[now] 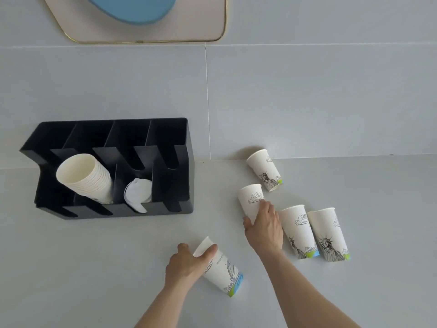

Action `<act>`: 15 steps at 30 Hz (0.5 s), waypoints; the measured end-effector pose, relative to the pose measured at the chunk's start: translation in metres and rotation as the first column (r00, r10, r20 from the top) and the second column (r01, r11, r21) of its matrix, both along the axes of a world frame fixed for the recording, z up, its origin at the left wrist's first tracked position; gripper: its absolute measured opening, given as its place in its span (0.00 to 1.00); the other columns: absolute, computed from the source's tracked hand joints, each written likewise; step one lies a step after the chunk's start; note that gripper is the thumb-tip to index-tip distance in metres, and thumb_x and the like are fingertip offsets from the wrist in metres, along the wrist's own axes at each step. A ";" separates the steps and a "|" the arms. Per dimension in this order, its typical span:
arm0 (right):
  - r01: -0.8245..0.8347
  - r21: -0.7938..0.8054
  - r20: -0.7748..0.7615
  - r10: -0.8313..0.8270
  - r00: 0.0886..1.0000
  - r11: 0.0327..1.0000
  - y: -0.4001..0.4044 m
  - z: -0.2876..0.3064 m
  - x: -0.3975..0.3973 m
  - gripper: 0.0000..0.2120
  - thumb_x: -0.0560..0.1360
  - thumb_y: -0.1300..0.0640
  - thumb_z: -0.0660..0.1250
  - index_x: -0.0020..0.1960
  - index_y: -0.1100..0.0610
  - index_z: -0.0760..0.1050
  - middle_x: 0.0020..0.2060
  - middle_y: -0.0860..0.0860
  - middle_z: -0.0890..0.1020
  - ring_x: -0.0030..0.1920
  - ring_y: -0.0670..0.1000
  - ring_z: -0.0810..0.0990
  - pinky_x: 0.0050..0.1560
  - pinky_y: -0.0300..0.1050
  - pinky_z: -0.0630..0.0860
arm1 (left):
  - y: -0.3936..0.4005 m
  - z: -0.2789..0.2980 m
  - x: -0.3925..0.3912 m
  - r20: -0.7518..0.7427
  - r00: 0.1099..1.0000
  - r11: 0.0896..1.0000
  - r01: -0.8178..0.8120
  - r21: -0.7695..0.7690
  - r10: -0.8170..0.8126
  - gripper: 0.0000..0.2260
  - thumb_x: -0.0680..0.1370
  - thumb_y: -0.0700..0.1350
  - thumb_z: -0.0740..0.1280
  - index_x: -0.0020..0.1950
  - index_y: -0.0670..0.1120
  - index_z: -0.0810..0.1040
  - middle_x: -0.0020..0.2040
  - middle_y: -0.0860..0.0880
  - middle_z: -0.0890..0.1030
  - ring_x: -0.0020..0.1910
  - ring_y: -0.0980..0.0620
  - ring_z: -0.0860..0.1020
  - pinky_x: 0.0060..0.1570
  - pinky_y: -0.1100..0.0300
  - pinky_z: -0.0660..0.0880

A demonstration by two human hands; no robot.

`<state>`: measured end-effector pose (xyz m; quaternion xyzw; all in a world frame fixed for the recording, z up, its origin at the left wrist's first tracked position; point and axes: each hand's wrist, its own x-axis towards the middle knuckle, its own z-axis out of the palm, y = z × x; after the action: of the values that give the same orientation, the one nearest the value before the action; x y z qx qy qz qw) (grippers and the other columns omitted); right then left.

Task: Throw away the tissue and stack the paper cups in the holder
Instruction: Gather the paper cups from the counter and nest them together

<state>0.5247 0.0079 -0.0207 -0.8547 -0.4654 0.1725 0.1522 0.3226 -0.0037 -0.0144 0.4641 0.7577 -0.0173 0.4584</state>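
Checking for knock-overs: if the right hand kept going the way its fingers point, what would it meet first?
The right hand already grips a white printed paper cup. Beyond that, up and slightly left, the grey counter looks free to the grey wall; depth is uncertain.

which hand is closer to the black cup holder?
Left. The left hand, gripping a cup, sits below the black holder's right end; the right hand is farther right.

Pale grey countertop point(118, 268) seen from above. Black compartmented holder point(170, 185) set at left, against wall. Four printed paper cups scattered at right: far cup point(264, 169), gripped cup point(250, 200), two side-by-side cups point(299, 229) point(327, 233).
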 end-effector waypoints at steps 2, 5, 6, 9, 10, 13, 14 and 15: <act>0.006 0.020 -0.038 -0.005 0.999 1.000 0.000 -0.001 -0.003 0.26 0.76 0.53 0.72 0.69 0.59 0.66 0.62 0.56 0.77 0.61 0.61 0.78 0.58 0.54 0.75 | 0.002 0.000 -0.001 0.067 0.997 0.999 -0.041 0.011 0.040 0.43 0.71 0.68 0.71 0.78 0.47 0.64 0.69 0.45 0.76 0.67 0.43 0.75 0.57 0.55 0.72; 0.014 0.025 -0.072 -0.012 0.997 1.000 -0.004 -0.005 -0.008 0.23 0.75 0.55 0.73 0.65 0.58 0.66 0.59 0.56 0.79 0.58 0.62 0.79 0.52 0.54 0.75 | 0.004 0.003 -0.004 0.181 0.981 0.994 -0.079 0.076 0.064 0.42 0.68 0.62 0.75 0.78 0.50 0.64 0.69 0.47 0.75 0.66 0.45 0.76 0.62 0.53 0.74; 0.014 0.026 -0.080 -0.012 0.997 1.000 -0.006 -0.006 -0.010 0.23 0.75 0.55 0.73 0.64 0.58 0.66 0.58 0.56 0.79 0.58 0.62 0.79 0.52 0.54 0.75 | 0.004 0.005 -0.006 0.213 0.975 0.989 -0.084 0.117 0.058 0.43 0.66 0.61 0.76 0.77 0.51 0.65 0.69 0.48 0.76 0.65 0.46 0.77 0.63 0.52 0.74; 0.000 0.012 -0.121 0.002 0.993 1.000 -0.011 -0.010 -0.012 0.31 0.73 0.55 0.75 0.69 0.59 0.63 0.62 0.55 0.77 0.63 0.61 0.77 0.57 0.53 0.75 | 0.008 0.013 -0.010 0.274 0.962 0.959 -0.075 0.273 -0.003 0.44 0.63 0.57 0.78 0.77 0.53 0.65 0.68 0.51 0.73 0.61 0.49 0.76 0.60 0.53 0.75; -0.010 -0.001 -0.139 0.009 0.990 1.000 -0.013 -0.011 -0.012 0.36 0.72 0.55 0.75 0.74 0.59 0.60 0.65 0.55 0.75 0.65 0.60 0.76 0.60 0.53 0.75 | 0.010 0.015 -0.011 0.282 0.958 0.943 -0.056 0.329 -0.042 0.44 0.64 0.55 0.79 0.77 0.53 0.65 0.68 0.52 0.71 0.60 0.52 0.75 0.58 0.55 0.73; -0.015 -0.010 -0.190 0.013 0.982 1.000 -0.021 -0.010 -0.013 0.46 0.72 0.54 0.76 0.81 0.57 0.52 0.69 0.54 0.72 0.68 0.57 0.74 0.64 0.50 0.72 | 0.011 0.018 -0.015 0.260 0.949 0.870 0.026 0.492 -0.176 0.43 0.65 0.50 0.81 0.77 0.55 0.64 0.67 0.58 0.68 0.60 0.58 0.72 0.54 0.62 0.70; -0.010 0.012 -0.204 0.012 0.979 1.000 -0.024 -0.009 -0.013 0.47 0.71 0.54 0.76 0.81 0.56 0.52 0.68 0.54 0.72 0.67 0.57 0.74 0.62 0.49 0.73 | 0.009 0.019 -0.016 0.228 0.949 0.839 0.064 0.540 -0.219 0.44 0.65 0.50 0.81 0.77 0.56 0.64 0.66 0.61 0.66 0.60 0.59 0.72 0.53 0.62 0.70; -0.003 0.047 -0.219 0.013 0.976 0.999 -0.027 -0.007 -0.014 0.47 0.71 0.54 0.76 0.82 0.56 0.52 0.66 0.53 0.72 0.65 0.56 0.74 0.59 0.49 0.74 | 0.008 0.019 -0.017 0.188 0.947 0.806 0.105 0.582 -0.260 0.44 0.64 0.50 0.81 0.77 0.57 0.63 0.66 0.63 0.64 0.60 0.60 0.71 0.52 0.62 0.71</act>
<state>0.5108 -0.0190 -0.0278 -0.8249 -0.4531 0.2554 0.2216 0.3057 0.0042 0.0045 0.6482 0.6136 0.2238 0.3915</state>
